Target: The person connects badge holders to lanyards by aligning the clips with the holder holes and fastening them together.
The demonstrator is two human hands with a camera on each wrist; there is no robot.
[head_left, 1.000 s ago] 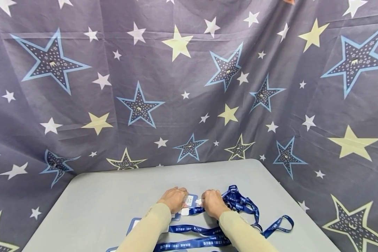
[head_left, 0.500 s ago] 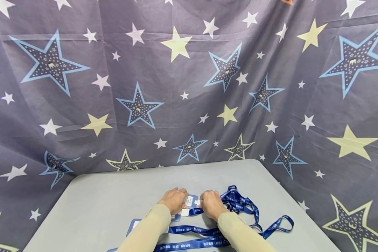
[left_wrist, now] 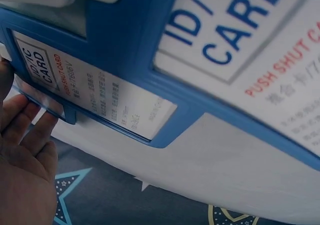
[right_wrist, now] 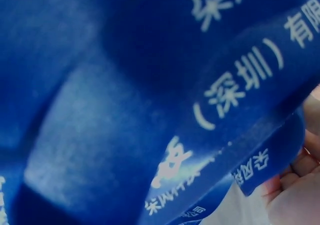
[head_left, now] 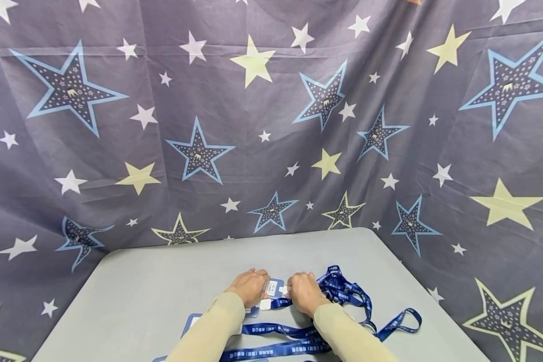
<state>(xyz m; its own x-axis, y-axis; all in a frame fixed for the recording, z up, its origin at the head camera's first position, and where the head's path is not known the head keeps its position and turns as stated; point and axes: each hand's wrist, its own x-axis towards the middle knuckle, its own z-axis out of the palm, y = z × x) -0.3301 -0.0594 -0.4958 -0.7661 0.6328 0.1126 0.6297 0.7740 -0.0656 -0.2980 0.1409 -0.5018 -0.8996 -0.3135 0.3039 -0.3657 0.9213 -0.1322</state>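
Observation:
A small blue-edged badge holder (head_left: 273, 287) lies flat between the two hands on the table. My left hand (head_left: 249, 287) pinches its left end; in the left wrist view the left hand (left_wrist: 25, 170) has curled fingertips at the edge of the farthest holder (left_wrist: 47, 100). At the other end, my right hand (head_left: 304, 292) pinches by the white clip (head_left: 284, 290), its fingertips mostly hidden. Blue lanyard straps (right_wrist: 235, 85) with white lettering fill most of the right wrist view, the right hand (right_wrist: 297, 195) at its lower right.
More badge holders lie nearer, one holder (head_left: 191, 322) partly under the left sleeve. Their blue lanyards (head_left: 276, 329) run rightward under the right forearm. A tangled lanyard heap (head_left: 344, 289) and a loose loop (head_left: 404, 322) lie right on the grey table (head_left: 140, 291). Star-patterned cloth (head_left: 253, 125) hangs behind.
Between the earlier frames and now, my right hand has shifted very slightly left toward the badge holder. The left hand stays nearly still, and the lanyards lie as before.

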